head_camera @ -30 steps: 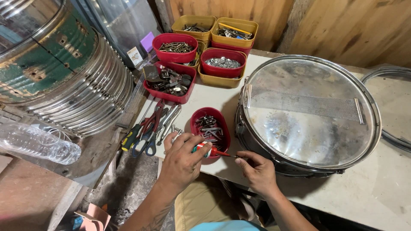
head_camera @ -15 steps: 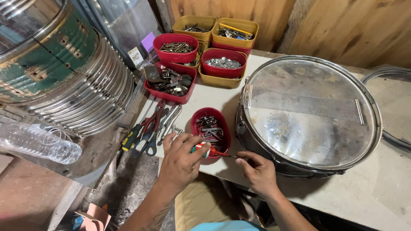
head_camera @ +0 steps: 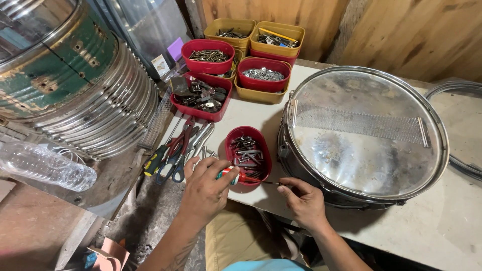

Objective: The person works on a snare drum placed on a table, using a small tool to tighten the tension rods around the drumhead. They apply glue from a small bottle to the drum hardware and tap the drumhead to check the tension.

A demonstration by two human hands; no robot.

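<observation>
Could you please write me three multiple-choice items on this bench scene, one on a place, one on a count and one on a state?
1. Where is the small red tray of screws?
A. On top of the drum
B. Left of the drum, in front of the hands
C. On the floor

2. How many yellow trays stand by the wall?
A. Three
B. Six
C. None

3. How is the screwdriver held?
A. Lying loose on the table
B. Handle in the left hand, tip at the right hand's fingers
C. Standing in a tray

Answers:
1 B: it sits on the table beside the drum.
2 A: two yellow trays at the back, one under a red tray.
3 B: the left hand grips the handle, and the right hand pinches the tip.
</observation>
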